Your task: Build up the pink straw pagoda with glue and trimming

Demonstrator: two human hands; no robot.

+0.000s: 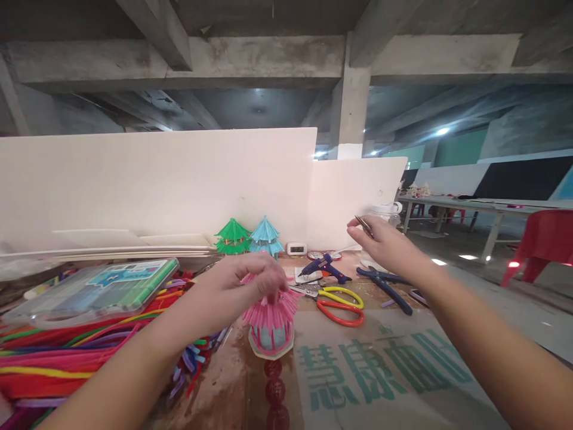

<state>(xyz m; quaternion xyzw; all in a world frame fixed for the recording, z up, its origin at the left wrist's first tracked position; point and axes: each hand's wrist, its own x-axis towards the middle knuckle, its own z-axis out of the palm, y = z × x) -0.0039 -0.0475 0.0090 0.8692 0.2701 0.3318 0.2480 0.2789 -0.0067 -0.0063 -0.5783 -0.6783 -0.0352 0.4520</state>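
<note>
A small pink pagoda model [273,313] with a fringed roof and a pale blue core stands on an octagonal base in front of me. My left hand [257,280] is over its top, fingers curled down and partly blurred. Whatever those fingers pinch, if anything, is hidden. Farther right, my right hand [378,236] is raised above the table's back part, closed around a slim pair of metal tweezers [363,224] whose tips point up and left. Scissors [341,306] with yellow and orange handles lie just right of the pagoda.
Green [233,236] and blue [265,235] pagoda models stand behind, beside a small digital clock [296,248]. A blue glue gun [326,267] and blue-handled pliers [388,289] lie to the right. Colourful pipe cleaners [58,364] and a plastic case [89,292] fill the left.
</note>
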